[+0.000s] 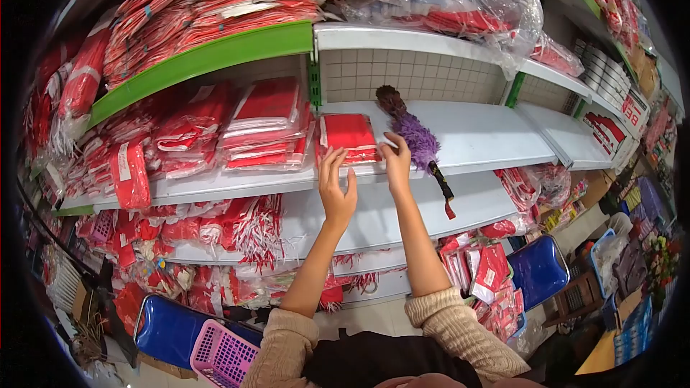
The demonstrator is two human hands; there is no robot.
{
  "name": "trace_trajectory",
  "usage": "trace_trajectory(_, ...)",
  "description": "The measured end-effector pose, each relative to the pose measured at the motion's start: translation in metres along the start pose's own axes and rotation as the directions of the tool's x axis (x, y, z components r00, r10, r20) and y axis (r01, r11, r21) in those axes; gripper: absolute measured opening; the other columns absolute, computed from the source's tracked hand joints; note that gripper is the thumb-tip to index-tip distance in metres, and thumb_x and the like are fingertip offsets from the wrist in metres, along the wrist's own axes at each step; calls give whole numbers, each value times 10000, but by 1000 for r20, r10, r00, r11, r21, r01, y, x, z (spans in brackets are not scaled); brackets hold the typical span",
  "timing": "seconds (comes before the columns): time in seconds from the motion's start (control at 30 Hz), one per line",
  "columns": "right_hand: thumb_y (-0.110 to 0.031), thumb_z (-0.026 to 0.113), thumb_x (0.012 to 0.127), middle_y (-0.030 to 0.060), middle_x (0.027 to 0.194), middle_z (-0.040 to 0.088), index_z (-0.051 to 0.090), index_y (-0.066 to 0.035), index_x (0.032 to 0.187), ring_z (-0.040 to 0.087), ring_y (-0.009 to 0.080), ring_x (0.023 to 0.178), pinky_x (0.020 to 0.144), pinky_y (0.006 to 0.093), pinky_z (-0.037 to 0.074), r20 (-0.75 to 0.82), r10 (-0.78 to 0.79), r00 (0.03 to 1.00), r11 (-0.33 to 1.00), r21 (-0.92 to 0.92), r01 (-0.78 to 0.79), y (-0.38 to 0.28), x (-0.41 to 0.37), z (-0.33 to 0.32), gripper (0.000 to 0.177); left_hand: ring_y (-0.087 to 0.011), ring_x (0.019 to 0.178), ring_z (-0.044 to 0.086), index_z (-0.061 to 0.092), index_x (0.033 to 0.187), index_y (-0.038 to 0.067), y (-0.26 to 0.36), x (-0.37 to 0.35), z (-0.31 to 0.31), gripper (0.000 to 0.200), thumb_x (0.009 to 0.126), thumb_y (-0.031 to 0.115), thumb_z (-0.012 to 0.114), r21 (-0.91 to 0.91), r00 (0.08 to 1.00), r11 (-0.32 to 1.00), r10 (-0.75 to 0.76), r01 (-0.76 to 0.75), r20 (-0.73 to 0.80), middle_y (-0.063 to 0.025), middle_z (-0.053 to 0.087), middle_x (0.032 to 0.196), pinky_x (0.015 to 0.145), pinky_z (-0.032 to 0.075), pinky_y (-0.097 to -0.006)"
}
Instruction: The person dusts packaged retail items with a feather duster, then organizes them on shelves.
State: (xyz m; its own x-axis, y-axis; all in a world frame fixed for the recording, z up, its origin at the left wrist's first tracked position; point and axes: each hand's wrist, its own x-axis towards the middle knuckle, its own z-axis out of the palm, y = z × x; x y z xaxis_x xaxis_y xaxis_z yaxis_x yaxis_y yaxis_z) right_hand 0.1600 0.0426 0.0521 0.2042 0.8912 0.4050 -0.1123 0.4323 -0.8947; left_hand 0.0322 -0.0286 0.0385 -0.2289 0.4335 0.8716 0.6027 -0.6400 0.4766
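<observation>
A small stack of folded red-and-white cloth packets in clear plastic [347,134] lies on the middle shelf. At its front left edge is my left hand [336,190], fingers stretched up and apart, the tips against the packets. My right hand [397,164] is at the stack's right front corner with its fingers bent and spread; neither hand grips anything I can make out. Just right of it lies a purple feather duster [415,138], its black handle sticking out over the shelf edge. A taller stack of similar packets [264,126] stands to the left.
The white shelf [481,129] extends to the right. Above it, another shelf [424,44] carries bundles and plastic bags. Lower shelves hold more red-and-white goods [251,230]. Blue chairs [537,269] and a pink basket [223,354] stand below on both sides. Boxes [611,129] are at far right.
</observation>
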Motion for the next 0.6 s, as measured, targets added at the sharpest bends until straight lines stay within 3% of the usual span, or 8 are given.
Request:
trace_trajectory(0.1, -104, 600, 811, 140, 1150, 566, 532, 13, 1150, 548, 213, 1031, 827, 305, 454, 34, -93, 995, 988, -123, 97, -12, -27, -8, 365, -319, 1182, 454, 560, 1130, 5, 19, -10, 10, 320, 813, 46, 537, -103, 999, 994, -47, 48, 20, -131, 535, 1175, 1022, 312, -427)
trace_trajectory(0.2, -98, 597, 819, 115, 1175, 560, 523, -16, 1168, 539, 222, 1067, 850, 324, 448, 114, -225, 968, 957, -159, 241, -44, -53, -25, 366, -300, 1171, 467, 568, 1122, 8, 46, -13, 24, 312, 814, 39, 534, -281, 990, 953, -82, 112, 117, -129, 531, 1185, 1008, 332, -410)
trace_trajectory(0.3, -78, 593, 822, 107, 1171, 561, 517, -27, 1174, 537, 214, 1083, 852, 320, 449, 123, -206, 971, 956, -187, 226, -85, -71, -51, 363, -281, 1152, 483, 571, 1125, 9, 82, -15, 42, 315, 814, 33, 529, -484, 973, 852, -115, 201, 201, -131, 531, 1187, 990, 352, -389)
trace_trajectory(0.47, -81, 573, 833, 116, 1042, 611, 563, -10, 1092, 588, 202, 942, 752, 312, 475, -94, -307, 947, 929, -246, 277, -109, -95, -113, 269, -249, 1161, 465, 572, 1116, -9, 138, -28, 74, 316, 816, 63, 506, -634, 940, 732, -24, 248, 340, -133, 510, 1217, 1002, 328, -362)
trace_trajectory(0.57, -78, 554, 843, 117, 1034, 614, 573, -7, 1069, 593, 192, 900, 736, 310, 477, -260, -320, 911, 923, -303, 238, -112, -116, -159, 237, -251, 1170, 458, 567, 1126, -12, 173, -47, 90, 327, 819, 75, 499, -691, 870, 609, 3, 390, 494, -141, 492, 1234, 1005, 328, -366)
trace_trajectory(0.6, -76, 543, 847, 116, 1024, 618, 572, -2, 1062, 597, 183, 883, 725, 297, 479, -314, -331, 890, 917, -329, 225, -114, -125, -172, 229, -256, 1184, 447, 559, 1136, -20, 177, -60, 105, 339, 820, 90, 503, -735, 882, 595, 89, 326, 463, -153, 467, 1255, 1008, 331, -373)
